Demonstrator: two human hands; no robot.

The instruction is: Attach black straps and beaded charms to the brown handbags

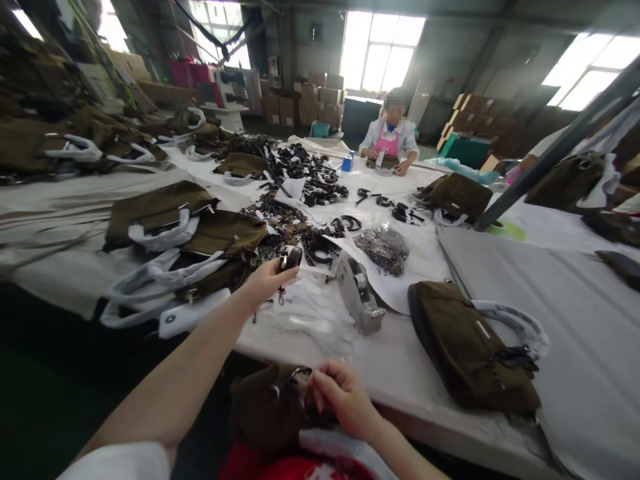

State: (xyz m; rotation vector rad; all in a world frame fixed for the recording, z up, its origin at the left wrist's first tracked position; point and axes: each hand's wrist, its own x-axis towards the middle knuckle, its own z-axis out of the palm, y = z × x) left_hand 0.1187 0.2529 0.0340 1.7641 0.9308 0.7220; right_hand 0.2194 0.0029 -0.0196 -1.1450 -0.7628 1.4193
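My left hand [265, 283] reaches out over the table, closed on a coiled black strap [291, 259] with a metal clasp, beside the heap of small hardware. Low in front of me, an olive bag [265, 403] lies at my lap, below the table edge. At its top is my right hand [343, 395], fingers curled in a pinch near a dark loop [300, 373] on the bag. What those fingertips hold is hidden. A grey tape dispenser [357, 293] stands on the table just beyond both hands.
Olive bags with wrapped handles lie at left [155, 210] and right [460, 340]. Black straps [310, 173] are heaped mid-table, near a clear bag of small parts [383, 250]. A white phone-like object [193, 313] lies near my left forearm. A slanted post [550, 150] rises at right; a person [390, 140] sits opposite.
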